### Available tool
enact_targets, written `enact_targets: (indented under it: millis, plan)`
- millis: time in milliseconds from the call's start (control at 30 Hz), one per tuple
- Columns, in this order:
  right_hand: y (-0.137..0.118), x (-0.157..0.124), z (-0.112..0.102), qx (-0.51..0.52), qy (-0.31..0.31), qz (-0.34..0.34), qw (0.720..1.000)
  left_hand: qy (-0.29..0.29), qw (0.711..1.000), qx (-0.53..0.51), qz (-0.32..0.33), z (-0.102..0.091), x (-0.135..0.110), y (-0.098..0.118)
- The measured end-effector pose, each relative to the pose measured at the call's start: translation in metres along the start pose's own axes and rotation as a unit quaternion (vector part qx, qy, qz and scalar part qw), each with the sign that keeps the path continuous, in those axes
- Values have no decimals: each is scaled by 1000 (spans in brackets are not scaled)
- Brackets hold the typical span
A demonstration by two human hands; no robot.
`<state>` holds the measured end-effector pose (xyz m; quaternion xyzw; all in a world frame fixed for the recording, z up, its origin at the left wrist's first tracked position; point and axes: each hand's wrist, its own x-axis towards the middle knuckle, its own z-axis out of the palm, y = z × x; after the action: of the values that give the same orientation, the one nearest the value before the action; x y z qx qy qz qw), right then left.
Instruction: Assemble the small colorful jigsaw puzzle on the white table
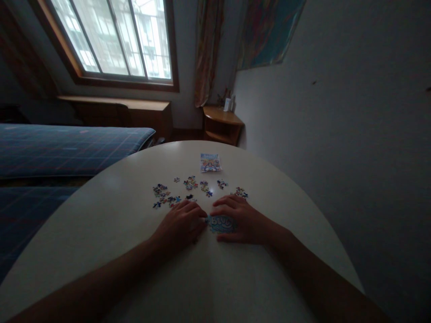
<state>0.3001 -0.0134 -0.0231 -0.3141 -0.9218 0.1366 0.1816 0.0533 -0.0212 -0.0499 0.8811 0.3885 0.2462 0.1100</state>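
A joined section of jigsaw puzzle (pixel 222 223), light blue with large letters, lies flat on the white round table (pixel 215 287). My right hand (pixel 243 219) steadies it, the thumb along its near edge and the fingers along its far edge. On the left side, my left hand (pixel 183 223) has its fingers curled and pressed together. At its fingertips, against the left edge of the section, shows a small dark blue puzzle piece (pixel 206 220). The left thumb is mostly hidden. Beyond both hands lie several loose puzzle pieces (pixel 191 182) in small groups.
A small printed packet (pixel 210 163) lies farther back on the table. To the left is a bed with a blue plaid mattress (pixel 67 150). A wooden corner stand (pixel 222 115) is beyond the table, and a bare wall (pixel 336 148) runs along the right.
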Motion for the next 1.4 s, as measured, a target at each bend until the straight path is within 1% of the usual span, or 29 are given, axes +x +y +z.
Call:
enact_targets:
  millis: [100,200,233,333,433,500,633,733,833,933,1067,1267,1400]
  plan:
    - [-2,0,-2,0,-3,-13,1000,0,1000,-8,22,-2,-1,-5]
    - [-4,0,-5,1,-17,-18,1000,-8,1000,-10,28,-15,-2,-9]
    - [-4,0,-5,1,-20,-17,1000,-22,999,-13,24,-21,-2,-10]
    - [-5,0,-6,5,-26,-11,1000,-123,991,-37,24,-45,-5,-12]
    - [-6,0,-7,9,-29,-10,999,-170,985,-41,5,-61,-8,-11]
    - [-6,0,-7,9,-29,-9,999,-190,981,-37,-1,-65,-9,-8]
    - [-5,-1,-9,14,-35,-17,999,-204,978,-45,0,-59,-10,-1]
    - [-6,-2,-12,26,-33,-10,999,-210,976,-58,3,-55,-10,2]
    - [-8,-2,-15,38,-30,-4,999,-221,973,-63,-3,-55,-10,5]
    - [-8,-2,-14,48,-26,-10,998,-221,973,-64,-5,-54,-9,7]
    - [-7,-1,-10,57,-19,-19,998,-200,978,-52,-4,-45,-8,8]
    - [-8,0,-9,58,-20,-27,998,-121,992,-2,-34,-20,-9,8]
    - [-8,0,-9,59,-18,-25,998,-94,995,12,-39,-14,-10,8]
